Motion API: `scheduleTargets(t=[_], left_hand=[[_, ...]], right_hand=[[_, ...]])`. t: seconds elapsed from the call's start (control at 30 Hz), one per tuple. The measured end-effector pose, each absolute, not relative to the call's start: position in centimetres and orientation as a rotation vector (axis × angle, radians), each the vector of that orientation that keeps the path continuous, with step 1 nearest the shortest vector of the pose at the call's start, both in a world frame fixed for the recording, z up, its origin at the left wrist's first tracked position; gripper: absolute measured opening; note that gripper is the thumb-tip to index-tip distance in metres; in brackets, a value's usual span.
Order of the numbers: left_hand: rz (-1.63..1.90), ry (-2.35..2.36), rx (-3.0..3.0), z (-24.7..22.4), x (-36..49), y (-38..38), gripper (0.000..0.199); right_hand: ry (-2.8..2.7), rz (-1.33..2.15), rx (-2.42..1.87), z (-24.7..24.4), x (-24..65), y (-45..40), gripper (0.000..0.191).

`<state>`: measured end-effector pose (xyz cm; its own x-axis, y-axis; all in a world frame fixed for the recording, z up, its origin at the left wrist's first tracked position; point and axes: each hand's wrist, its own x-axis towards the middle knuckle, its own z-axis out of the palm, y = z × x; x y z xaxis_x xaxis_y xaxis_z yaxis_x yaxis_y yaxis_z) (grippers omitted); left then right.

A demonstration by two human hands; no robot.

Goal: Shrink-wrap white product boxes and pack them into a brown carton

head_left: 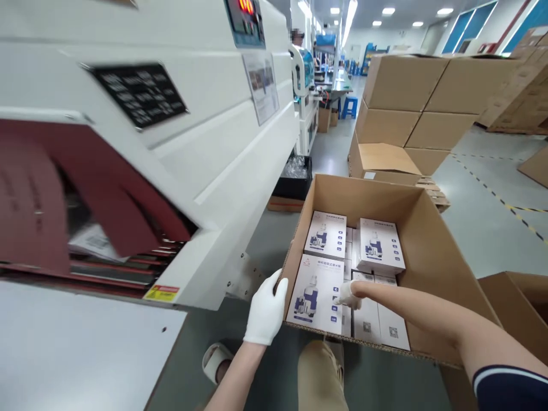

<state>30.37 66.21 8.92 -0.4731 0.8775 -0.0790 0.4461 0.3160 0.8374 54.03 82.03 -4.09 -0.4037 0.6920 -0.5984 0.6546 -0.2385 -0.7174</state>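
Note:
An open cardboard carton (432, 251) stands in front of me, holding several white product boxes with blue print. My left hand (266, 311), in a white glove, grips the carton's near left corner. My right hand (346, 295), also gloved, reaches into the carton and rests on the edge of the nearest flat-lying product box (314, 294). Two more product boxes (326, 234) (379, 245) lie on top further back. Others stand on edge beneath them.
A large white machine (192, 131) with dark red curtain strips at its opening fills the left; a wrapped box shows inside. Stacked cardboard cartons (406, 108) stand behind, another open carton (518, 297) at right. A black bin (295, 182) sits by the machine. A person stands far back.

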Motion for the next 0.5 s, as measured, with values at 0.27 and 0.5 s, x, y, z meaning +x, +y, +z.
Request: scheduleTargets(t=[0.27, 0.5], left_hand=[[1.288, 2.241, 1.424, 9.4, 27.7, 54.3, 0.055], [1.286, 2.857, 0.971, 5.5, 17.4, 33.0, 0.065]], right_hand=[[-2.653, 1.116, -0.975, 14.0, 53.3, 72.7, 0.032], [-2.504, 0.664, -1.187, 9.1, 51.8, 63.8, 0.051]])
